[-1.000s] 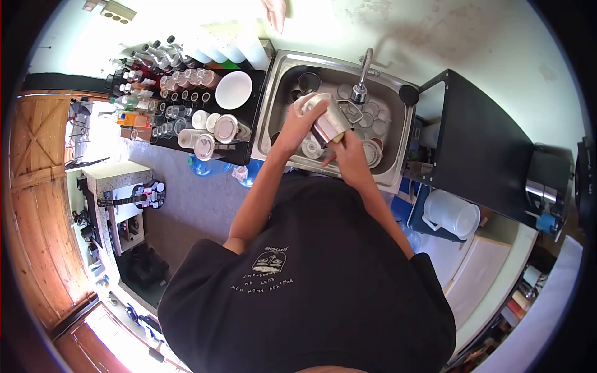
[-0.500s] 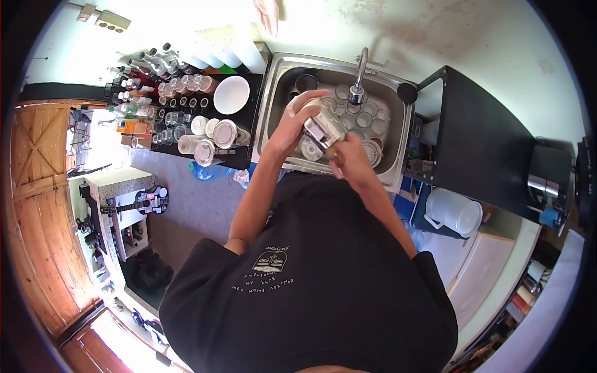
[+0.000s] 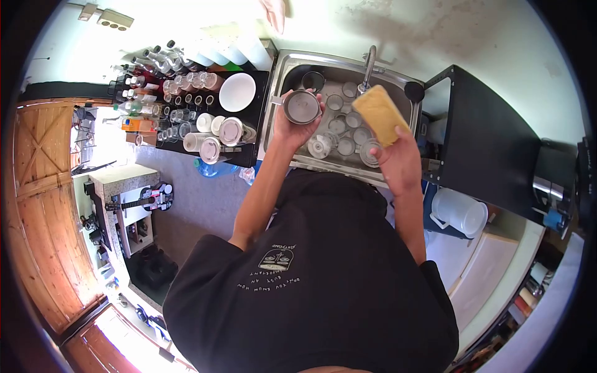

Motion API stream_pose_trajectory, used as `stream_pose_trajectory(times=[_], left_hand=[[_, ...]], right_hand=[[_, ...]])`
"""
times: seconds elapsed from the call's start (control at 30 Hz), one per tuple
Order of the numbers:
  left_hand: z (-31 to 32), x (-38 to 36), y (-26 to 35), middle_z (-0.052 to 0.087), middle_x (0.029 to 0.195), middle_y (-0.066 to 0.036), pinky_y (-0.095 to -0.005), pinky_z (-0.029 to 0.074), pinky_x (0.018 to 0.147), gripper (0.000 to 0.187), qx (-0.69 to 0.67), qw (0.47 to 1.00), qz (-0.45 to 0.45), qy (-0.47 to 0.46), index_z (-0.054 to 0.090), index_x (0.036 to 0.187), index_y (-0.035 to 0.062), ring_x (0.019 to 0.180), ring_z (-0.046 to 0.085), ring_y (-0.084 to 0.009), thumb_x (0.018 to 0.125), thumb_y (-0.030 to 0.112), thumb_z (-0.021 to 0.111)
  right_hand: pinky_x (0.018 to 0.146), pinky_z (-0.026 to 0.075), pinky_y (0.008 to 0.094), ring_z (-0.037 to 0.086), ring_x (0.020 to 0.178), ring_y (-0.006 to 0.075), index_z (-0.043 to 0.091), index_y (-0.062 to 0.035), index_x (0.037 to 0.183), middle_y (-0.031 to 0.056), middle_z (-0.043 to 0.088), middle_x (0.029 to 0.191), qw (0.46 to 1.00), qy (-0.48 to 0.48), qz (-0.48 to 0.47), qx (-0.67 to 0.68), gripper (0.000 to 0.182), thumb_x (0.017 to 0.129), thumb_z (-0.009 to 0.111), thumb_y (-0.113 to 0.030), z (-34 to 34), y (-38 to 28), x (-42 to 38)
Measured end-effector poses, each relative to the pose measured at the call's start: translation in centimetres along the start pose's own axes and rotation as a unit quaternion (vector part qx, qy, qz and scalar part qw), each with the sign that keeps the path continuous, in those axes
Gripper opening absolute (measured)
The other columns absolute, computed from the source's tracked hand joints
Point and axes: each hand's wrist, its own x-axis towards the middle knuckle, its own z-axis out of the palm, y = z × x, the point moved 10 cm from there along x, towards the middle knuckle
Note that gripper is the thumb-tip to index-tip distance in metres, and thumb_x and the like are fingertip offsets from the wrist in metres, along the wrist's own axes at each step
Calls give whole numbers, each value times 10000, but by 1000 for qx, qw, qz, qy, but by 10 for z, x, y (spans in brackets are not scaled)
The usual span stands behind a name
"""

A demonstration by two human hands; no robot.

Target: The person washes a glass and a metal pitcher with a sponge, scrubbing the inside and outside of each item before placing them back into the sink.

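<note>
My left hand [image 3: 290,132] is wrapped round a metal cup [image 3: 303,107] above the left part of the sink. Its round mouth faces up at me, and a short handle sticks out to the left. A yellow sponge [image 3: 380,115] is gripped at its lower end by my right hand [image 3: 402,163], with the thumb on its near side. The sponge is over the sink's right part, apart from the cup, and hides some of what lies beneath. Several clear glasses [image 3: 346,145] stand in the steel sink [image 3: 273,133], along with a dark cup [image 3: 313,81].
A faucet [image 3: 371,62] rises behind the sponge. Left of the sink, a black counter [image 3: 245,149] bears a white bowl [image 3: 237,92], lidded containers [image 3: 231,131] and several bottles [image 3: 163,57]. To the right are a black shelf unit [image 3: 491,137] and a translucent bucket [image 3: 459,211].
My hands have moved apart. The cup has turned mouth-up and shifted left with my left hand, while my right hand has drawn away rightward, bringing the sponge into clear view.
</note>
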Motion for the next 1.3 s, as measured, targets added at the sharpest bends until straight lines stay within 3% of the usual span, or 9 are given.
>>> stream_pose_trajectory(times=[0.23, 0.47, 0.57, 0.8, 0.97, 1.07, 1.13, 1.2, 1.3], left_hand=[[8, -17, 1, 713, 1214, -193, -447, 602, 965, 452, 148, 980, 49, 120, 634, 1282, 40, 1103, 711, -332, 1047, 420, 566], [11, -39, 1, 760, 1042, -74, -464, 627, 799, 466, 327, 920, 32, 215, 680, 1205, 139, 939, 751, -231, 1036, 550, 538], [2, -45, 11, 755, 952, -52, -425, 611, 623, 476, 383, 895, 32, 225, 690, 1138, 171, 828, 747, -204, 1039, 604, 519], [15, -54, 4, 716, 777, -13, -244, 526, 416, 520, 447, 871, -30, 202, 702, 1067, 130, 610, 699, -139, 1029, 624, 544], [36, -62, 16, 670, 914, -46, -279, 552, 434, 372, 569, 794, 75, 201, 642, 1241, 56, 657, 710, -130, 1046, 368, 591], [51, -70, 10, 673, 977, -54, -272, 563, 458, 356, 562, 802, 126, 158, 613, 1282, 55, 732, 716, -122, 1054, 324, 565], [57, -76, 3, 666, 1063, -60, -265, 571, 527, 370, 562, 810, 116, 121, 592, 1321, 55, 851, 707, -123, 1063, 311, 520], [63, -78, -4, 658, 1092, -56, -273, 585, 606, 376, 544, 828, 83, 112, 592, 1328, 61, 913, 696, -127, 1066, 315, 505], [29, -71, 1, 638, 1091, -36, -296, 575, 802, 382, 536, 833, 33, 134, 616, 1315, 73, 1009, 665, -131, 1066, 346, 520]], right_hand=[[977, 598, 424, 658, 1262, 266, 589, -42, 1454, 117, 662, 1389, 958, -14, -94, -271, 455, 1012, 670, -107, 24, -3, -7], [1037, 541, 420, 668, 1239, 312, 705, -86, 1320, 119, 702, 1321, 636, -158, -297, -695, 529, 803, 765, 7, 103, 8, -24], [1012, 550, 457, 635, 1255, 351, 697, -70, 1299, 122, 697, 1294, 596, -198, -302, -717, 553, 753, 734, 14, 110, 22, -26], [938, 552, 480, 665, 1112, 411, 681, -49, 1267, 192, 701, 1217, 609, -252, -254, -708, 448, 820, 693, -26, 102, 54, -4], [747, 516, 471, 670, 785, 388, 675, 25, 1058, 203, 688, 869, 622, -304, -170, -702, 222, 873, 650, -93, 57, 100, 16], [683, 490, 413, 633, 694, 254, 650, 64, 906, 148, 613, 715, 851, -153, -7, -502, 164, 885, 613, -94, 28, 103, 32], [661, 478, 390, 599, 686, 197, 645, 77, 874, 141, 609, 726, 899, -97, 85, -419, 180, 893, 600, -96, 33, 104, 20], [650, 474, 387, 581, 673, 178, 641, 87, 873, 141, 617, 738, 878, -112, 97, -455, 202, 903, 596, -107, 39, 104, 13], [682, 498, 436, 637, 690, 222, 649, 96, 937, 160, 655, 752, 697, -264, -100, -659, 232, 923, 619, -134, 52, 114, 3]])
